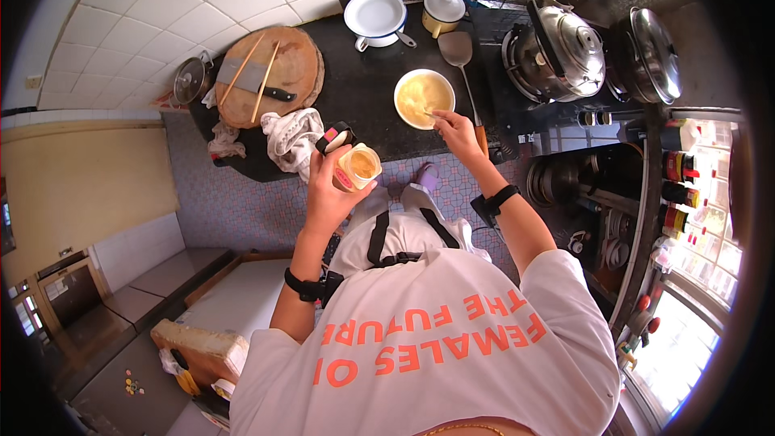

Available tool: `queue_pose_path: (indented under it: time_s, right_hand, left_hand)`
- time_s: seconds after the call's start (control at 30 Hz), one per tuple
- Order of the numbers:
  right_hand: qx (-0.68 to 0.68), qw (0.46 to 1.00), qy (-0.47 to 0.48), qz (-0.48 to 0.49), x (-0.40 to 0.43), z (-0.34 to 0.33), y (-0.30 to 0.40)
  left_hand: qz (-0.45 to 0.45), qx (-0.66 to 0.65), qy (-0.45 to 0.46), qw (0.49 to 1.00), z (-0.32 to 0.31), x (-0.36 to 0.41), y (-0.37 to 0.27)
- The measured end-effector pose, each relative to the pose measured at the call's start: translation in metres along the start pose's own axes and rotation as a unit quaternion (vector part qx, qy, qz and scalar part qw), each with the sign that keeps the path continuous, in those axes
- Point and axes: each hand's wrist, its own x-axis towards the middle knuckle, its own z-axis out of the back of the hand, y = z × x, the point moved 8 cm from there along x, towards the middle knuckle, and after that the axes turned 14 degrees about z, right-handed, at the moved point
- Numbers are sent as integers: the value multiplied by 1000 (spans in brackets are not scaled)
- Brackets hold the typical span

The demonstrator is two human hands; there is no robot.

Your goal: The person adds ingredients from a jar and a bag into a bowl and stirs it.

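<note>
My left hand grips an open clear jar of yellowish contents, tilted so its mouth faces up towards me. A dark lid with a pale inside sits beside the jar's mouth, by the fingers; whether it is hinged or held cannot be told. Between the fingertips of my right hand is the thin handle of a utensil, probably a spoon. Its lower end is hidden in a pale yellow mixture. That mixture fills much of a white bowl on the black counter.
Right of the bowl lies a spatula; farther right, a kettle stands on the stove. A round wooden chopping board carries a cleaver and chopsticks. Cloths hang over the counter edge. Enamel pots stand behind.
</note>
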Motion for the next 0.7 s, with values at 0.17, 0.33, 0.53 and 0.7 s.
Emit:
queue_pose_path:
  time_s: [0.17, 0.33, 0.53, 0.7]
  right_hand:
    - [-59, 985, -52, 155, 6, 17, 59]
    - [-205, 945, -38, 253, 20, 32, 92]
    - [-245, 937, -51, 245, 9, 33, 57]
    - [-213, 958, -42, 189, -11, 23, 37]
  left_hand:
    - [-7, -3, -2, 1000, 1, -1, -5]
    - [-1, -6, 6, 1000, 0, -2, -5]
    - [6, -11, 11, 1000, 1, -5, -5]
    - [16, -17, 13, 1000, 3, -7, -5]
